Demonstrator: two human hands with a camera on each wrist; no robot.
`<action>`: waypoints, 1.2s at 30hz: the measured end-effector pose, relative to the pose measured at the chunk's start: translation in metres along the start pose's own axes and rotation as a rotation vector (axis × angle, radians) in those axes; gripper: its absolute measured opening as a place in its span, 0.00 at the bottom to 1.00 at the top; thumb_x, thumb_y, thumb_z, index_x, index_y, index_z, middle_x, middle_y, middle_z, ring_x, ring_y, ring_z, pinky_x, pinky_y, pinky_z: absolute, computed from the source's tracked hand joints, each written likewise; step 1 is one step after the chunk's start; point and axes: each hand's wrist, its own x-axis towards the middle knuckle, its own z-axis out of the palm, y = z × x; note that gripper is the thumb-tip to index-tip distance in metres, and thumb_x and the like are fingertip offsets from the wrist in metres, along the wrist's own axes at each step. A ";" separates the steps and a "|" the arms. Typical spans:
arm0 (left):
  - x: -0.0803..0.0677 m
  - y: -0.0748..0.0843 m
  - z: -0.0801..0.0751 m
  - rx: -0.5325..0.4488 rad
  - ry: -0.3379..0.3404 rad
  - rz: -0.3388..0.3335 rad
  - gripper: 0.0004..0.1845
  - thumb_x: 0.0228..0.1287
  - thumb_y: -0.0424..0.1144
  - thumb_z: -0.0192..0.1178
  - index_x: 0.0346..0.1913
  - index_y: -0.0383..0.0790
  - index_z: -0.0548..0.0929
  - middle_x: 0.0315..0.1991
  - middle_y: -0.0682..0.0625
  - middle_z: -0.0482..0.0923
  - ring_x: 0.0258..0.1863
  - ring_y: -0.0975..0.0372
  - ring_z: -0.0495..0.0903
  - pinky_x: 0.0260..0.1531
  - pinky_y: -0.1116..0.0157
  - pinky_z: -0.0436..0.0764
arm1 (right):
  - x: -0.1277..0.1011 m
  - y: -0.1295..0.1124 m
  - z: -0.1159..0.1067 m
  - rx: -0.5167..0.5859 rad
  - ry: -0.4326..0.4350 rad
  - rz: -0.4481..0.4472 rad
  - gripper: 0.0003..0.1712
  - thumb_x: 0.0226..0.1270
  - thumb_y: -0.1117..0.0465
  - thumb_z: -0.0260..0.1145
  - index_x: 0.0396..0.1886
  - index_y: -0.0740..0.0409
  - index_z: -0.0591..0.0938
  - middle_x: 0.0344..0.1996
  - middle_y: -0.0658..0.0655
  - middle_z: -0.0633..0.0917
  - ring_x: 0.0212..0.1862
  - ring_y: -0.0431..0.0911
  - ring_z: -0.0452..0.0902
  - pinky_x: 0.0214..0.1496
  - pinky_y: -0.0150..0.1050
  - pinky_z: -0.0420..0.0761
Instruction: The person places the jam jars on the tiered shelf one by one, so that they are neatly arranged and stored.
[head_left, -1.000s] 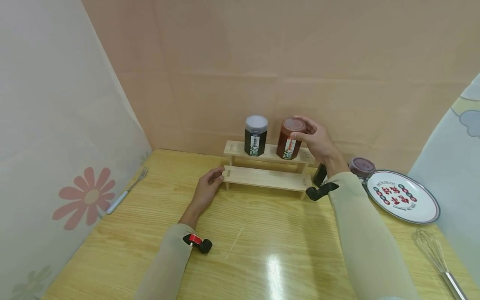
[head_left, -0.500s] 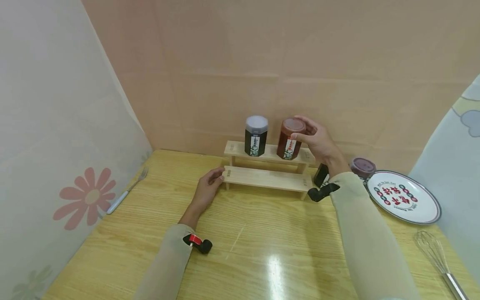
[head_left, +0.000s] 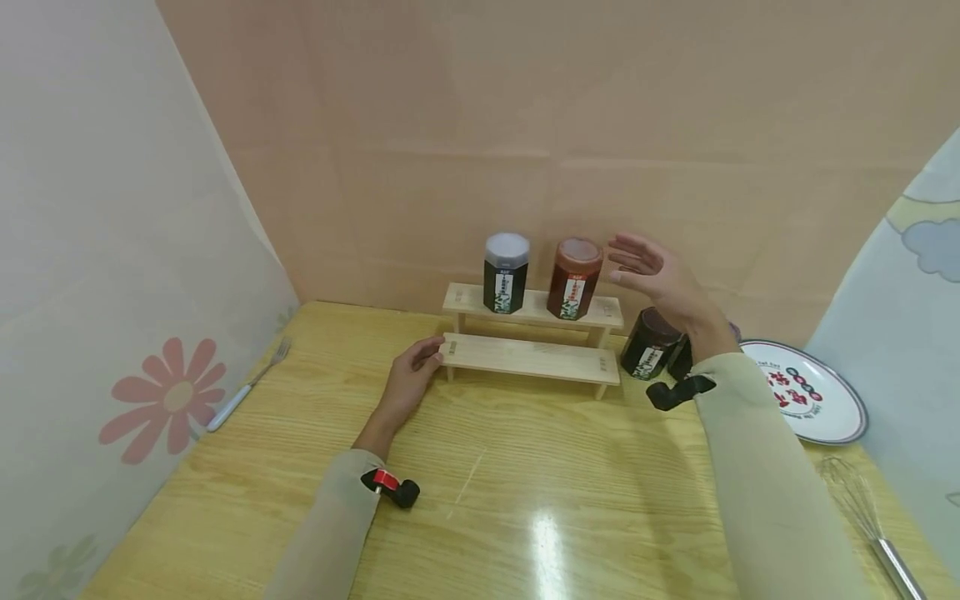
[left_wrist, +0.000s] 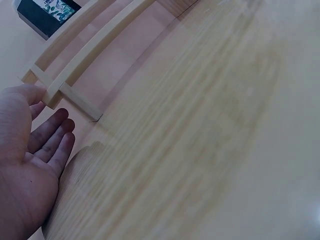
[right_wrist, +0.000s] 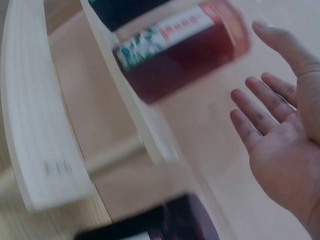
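Note:
My left hand (head_left: 408, 379) rests at the left end of the light wooden two-tier rack (head_left: 528, 354). In the left wrist view, the thumb touches the corner of the rack, and three fingers (left_wrist: 55, 135) extend below it. On the upper tier stand two upright hexagonal jars: a dark jar with a pale lid (head_left: 506, 275) and a red-brown jar (head_left: 574, 279) to its right. Just right of the red-brown jar, my right hand (head_left: 667, 279) holds nothing. Its fingers (right_wrist: 255, 112) are spread loosely, apart from the jar in the right wrist view.
Another dark jar (head_left: 649, 343) stands right of the rack, with more dark things partly hidden behind my right wrist. A white oval plate (head_left: 832, 417) and a whisk (head_left: 870, 525) lie on the right; a fork (head_left: 251, 383) lies far left. A wall (head_left: 375, 208) rises behind the rack.
My right hand has let go of the red-brown jar and moved right, uncovering the dark jar beside the rack. The red-brown jar stays on the upper tier; my left hand keeps its place.

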 end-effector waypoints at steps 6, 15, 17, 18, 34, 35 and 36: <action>-0.001 0.000 -0.001 0.005 -0.001 -0.001 0.20 0.79 0.42 0.58 0.69 0.45 0.78 0.69 0.43 0.77 0.70 0.51 0.74 0.72 0.50 0.73 | -0.031 0.013 -0.033 -0.082 0.058 0.014 0.41 0.75 0.64 0.66 0.82 0.53 0.59 0.81 0.60 0.64 0.79 0.48 0.62 0.62 0.19 0.75; 0.000 0.000 0.000 0.003 0.006 -0.006 0.19 0.79 0.42 0.58 0.68 0.46 0.79 0.68 0.44 0.77 0.70 0.51 0.74 0.72 0.50 0.73 | -0.081 0.048 -0.082 -0.042 0.139 0.023 0.40 0.74 0.70 0.64 0.81 0.57 0.60 0.75 0.48 0.72 0.69 0.29 0.70 0.64 0.18 0.72; 0.000 0.001 0.000 0.001 0.004 -0.008 0.19 0.79 0.42 0.58 0.68 0.46 0.79 0.69 0.43 0.77 0.71 0.51 0.74 0.72 0.50 0.73 | -0.091 0.055 -0.090 -0.100 0.163 0.052 0.40 0.75 0.68 0.64 0.82 0.56 0.60 0.73 0.45 0.73 0.68 0.28 0.70 0.63 0.17 0.70; 0.000 0.001 0.000 -0.001 0.002 -0.010 0.19 0.79 0.42 0.58 0.68 0.46 0.79 0.69 0.43 0.77 0.71 0.51 0.74 0.73 0.50 0.73 | -0.095 0.059 -0.093 -0.129 0.172 0.072 0.40 0.75 0.67 0.65 0.82 0.54 0.60 0.73 0.44 0.72 0.69 0.28 0.69 0.61 0.16 0.70; -0.001 -0.003 -0.001 0.004 -0.005 -0.001 0.19 0.79 0.43 0.58 0.68 0.47 0.79 0.68 0.44 0.77 0.70 0.52 0.74 0.72 0.50 0.73 | -0.117 0.094 -0.095 -0.102 0.250 0.109 0.51 0.74 0.66 0.66 0.85 0.55 0.46 0.77 0.52 0.65 0.58 0.19 0.70 0.55 0.11 0.72; -0.001 -0.003 -0.001 0.002 -0.006 -0.002 0.19 0.79 0.43 0.58 0.68 0.47 0.79 0.68 0.44 0.77 0.70 0.52 0.74 0.72 0.50 0.73 | -0.118 0.097 -0.095 -0.065 0.252 0.107 0.51 0.74 0.67 0.66 0.85 0.56 0.46 0.75 0.51 0.66 0.58 0.19 0.70 0.54 0.12 0.72; 0.000 -0.003 -0.001 0.001 -0.008 -0.002 0.19 0.79 0.42 0.58 0.68 0.47 0.79 0.68 0.44 0.77 0.71 0.52 0.74 0.72 0.50 0.73 | -0.118 0.099 -0.095 -0.032 0.256 0.107 0.51 0.74 0.68 0.66 0.85 0.57 0.45 0.73 0.50 0.68 0.58 0.19 0.71 0.54 0.12 0.73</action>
